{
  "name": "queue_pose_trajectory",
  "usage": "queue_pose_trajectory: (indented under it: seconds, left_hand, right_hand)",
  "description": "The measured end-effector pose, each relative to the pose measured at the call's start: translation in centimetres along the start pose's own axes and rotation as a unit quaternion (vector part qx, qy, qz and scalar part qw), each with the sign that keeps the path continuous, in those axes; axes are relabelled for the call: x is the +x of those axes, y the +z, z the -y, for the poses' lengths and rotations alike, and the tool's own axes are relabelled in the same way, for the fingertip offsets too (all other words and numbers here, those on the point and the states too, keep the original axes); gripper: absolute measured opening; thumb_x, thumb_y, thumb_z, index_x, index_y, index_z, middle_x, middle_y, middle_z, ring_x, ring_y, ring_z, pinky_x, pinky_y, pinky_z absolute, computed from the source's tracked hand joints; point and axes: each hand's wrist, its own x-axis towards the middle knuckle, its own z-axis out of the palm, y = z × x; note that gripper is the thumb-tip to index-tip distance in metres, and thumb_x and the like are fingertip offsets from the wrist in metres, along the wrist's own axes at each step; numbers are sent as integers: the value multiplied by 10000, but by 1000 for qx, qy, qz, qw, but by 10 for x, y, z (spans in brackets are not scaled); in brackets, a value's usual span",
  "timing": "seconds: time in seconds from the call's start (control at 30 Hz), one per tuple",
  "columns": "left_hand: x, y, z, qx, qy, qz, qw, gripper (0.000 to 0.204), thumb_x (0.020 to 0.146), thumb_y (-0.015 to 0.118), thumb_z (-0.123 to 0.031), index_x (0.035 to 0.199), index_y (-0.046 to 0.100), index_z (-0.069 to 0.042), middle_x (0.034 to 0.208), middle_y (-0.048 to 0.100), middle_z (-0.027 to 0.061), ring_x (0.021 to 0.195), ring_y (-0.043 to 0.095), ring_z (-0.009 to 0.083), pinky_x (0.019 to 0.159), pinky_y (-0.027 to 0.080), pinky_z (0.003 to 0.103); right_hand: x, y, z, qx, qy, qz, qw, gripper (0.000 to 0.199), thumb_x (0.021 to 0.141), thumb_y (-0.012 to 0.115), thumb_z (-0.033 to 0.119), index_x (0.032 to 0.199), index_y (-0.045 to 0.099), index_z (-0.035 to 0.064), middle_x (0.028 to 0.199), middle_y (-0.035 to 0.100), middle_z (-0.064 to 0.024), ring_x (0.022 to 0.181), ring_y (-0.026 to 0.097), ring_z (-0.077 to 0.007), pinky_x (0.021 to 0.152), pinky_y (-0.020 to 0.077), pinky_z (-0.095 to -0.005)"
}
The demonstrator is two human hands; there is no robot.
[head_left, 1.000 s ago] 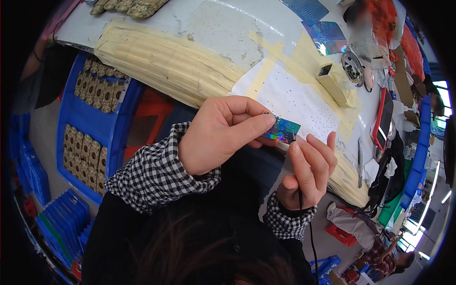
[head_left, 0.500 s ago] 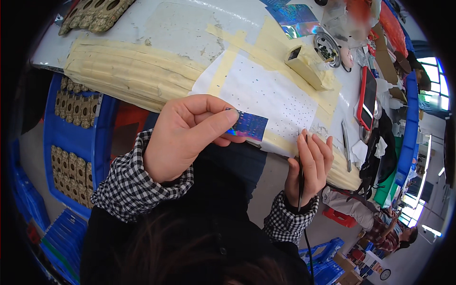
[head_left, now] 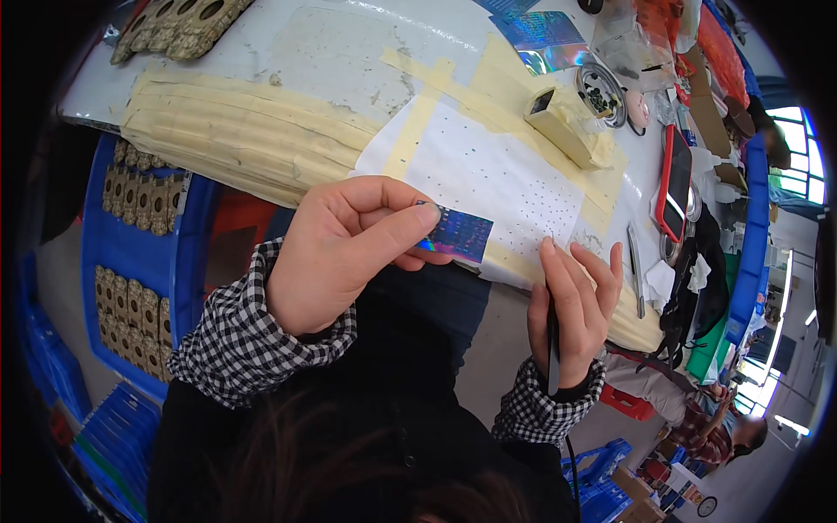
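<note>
In the head view, the left hand point(head_left: 327, 253) pinches the small holographic sticker sheet point(head_left: 462, 234) between thumb and bent forefinger, holding it at the near edge of the speckled white paper point(head_left: 479, 166) on the table point(head_left: 331, 52). The right hand point(head_left: 575, 314), apart from the sheet, grips a slim black pen-shaped tool point(head_left: 553, 353) between thumb and forefinger, its other fingers loosely spread.

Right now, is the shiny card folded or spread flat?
Spread flat where visible: the shiny card juts from the left hand as one straight-edged rectangle.
</note>
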Motion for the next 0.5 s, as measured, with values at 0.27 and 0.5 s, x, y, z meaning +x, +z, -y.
queue_pose_trajectory:
  seconds: [0.27,0.5]
  left_hand:
    - [2,-3,1,3,0,4,1000,208,874,580,-151,971,595,33,889,657,100,769,646,134,653,485,204]
    - [1,0,1,9,9,-2,1000,205,875,575,-151,971,596,29,882,659,101,764,646,142,651,483,207]
  right_hand:
    - [-6,-8,-5,75,32,-18,997,312,708,631,1,1019,625,13,916,663,-70,981,570,-259,1011,294,-530]
    - [-18,-25,-4,54,29,-10,998,330,660,629,-47,979,650,34,850,657,-75,913,599,-241,995,323,-531]
